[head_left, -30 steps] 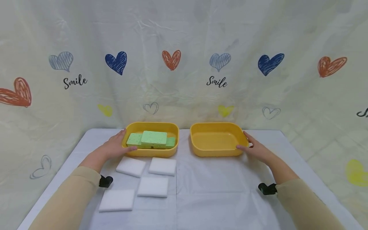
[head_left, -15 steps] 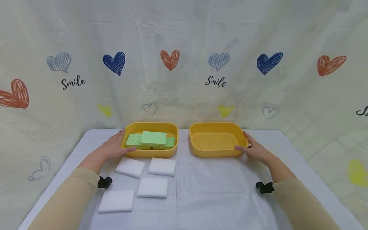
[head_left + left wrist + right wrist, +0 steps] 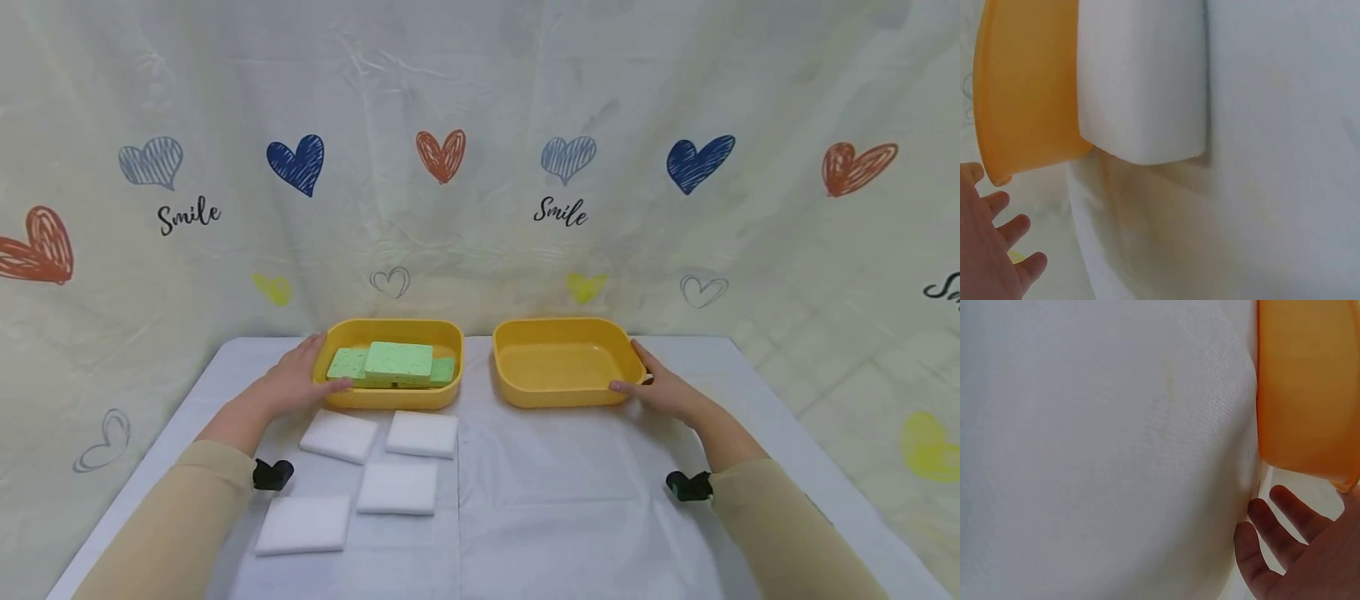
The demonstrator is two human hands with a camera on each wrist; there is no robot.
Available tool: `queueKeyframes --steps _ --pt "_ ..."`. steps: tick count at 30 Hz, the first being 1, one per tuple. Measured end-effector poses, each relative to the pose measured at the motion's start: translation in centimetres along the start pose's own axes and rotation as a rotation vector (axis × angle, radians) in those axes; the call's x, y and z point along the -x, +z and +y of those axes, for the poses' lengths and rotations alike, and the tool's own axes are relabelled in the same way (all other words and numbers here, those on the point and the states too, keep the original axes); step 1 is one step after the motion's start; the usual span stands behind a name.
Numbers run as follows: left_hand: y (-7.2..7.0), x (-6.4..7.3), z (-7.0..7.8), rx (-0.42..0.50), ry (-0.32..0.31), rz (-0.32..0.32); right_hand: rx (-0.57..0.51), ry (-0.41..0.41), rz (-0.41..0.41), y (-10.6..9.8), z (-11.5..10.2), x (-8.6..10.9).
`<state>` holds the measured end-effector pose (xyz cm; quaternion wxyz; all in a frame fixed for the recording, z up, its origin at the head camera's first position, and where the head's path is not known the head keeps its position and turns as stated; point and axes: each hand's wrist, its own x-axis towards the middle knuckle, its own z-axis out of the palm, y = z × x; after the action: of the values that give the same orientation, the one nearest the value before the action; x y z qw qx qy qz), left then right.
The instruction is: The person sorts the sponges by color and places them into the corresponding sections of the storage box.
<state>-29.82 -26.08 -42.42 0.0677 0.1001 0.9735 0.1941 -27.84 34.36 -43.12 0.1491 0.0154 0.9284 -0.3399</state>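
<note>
Two yellow plastic tubs stand side by side at the table's back. The left tub (image 3: 386,400) contains several speckled green sponges (image 3: 399,363), one lying on top of the others. At that tub's left end is my left hand (image 3: 288,385), its thumb by the front rim and its fingers spread around the end. The right tub (image 3: 562,367) has nothing in it. My right hand (image 3: 669,393) is at its right end, thumb touching the near rim. In the right wrist view, several fingers (image 3: 1275,531) extend loosely beside the tub's end wall.
Several white rectangular sponges lie on the white-covered table (image 3: 555,517) in front of the left tub, the nearest white sponge (image 3: 303,525) at the front left. A curtain (image 3: 480,250) printed with hearts hangs right behind the tubs.
Both hands stay at the outer ends of the tubs. The view shifts very slightly; the tubs and sponges keep their places.
</note>
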Motion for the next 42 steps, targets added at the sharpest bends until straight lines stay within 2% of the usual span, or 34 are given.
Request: queueKeyframes --steps 6,21,28,34,42 --pt "-0.5 0.7 0.6 -0.003 0.058 0.011 -0.018 -0.010 -0.015 -0.1 -0.1 0.1" --pt "-0.7 2.4 1.8 -0.088 0.110 0.009 -0.010 -0.008 -0.011 -0.1 0.1 0.0" --pt "-0.4 3.9 3.0 -0.109 0.207 0.056 -0.036 -0.002 -0.014 -0.1 0.0 0.0" --pt "0.3 5.7 4.5 -0.128 0.274 0.060 -0.029 0.002 -0.008 0.1 0.1 0.0" --pt "1.5 7.7 6.4 -0.175 0.424 0.035 -0.022 -0.001 -0.006 0.1 0.2 -0.1"
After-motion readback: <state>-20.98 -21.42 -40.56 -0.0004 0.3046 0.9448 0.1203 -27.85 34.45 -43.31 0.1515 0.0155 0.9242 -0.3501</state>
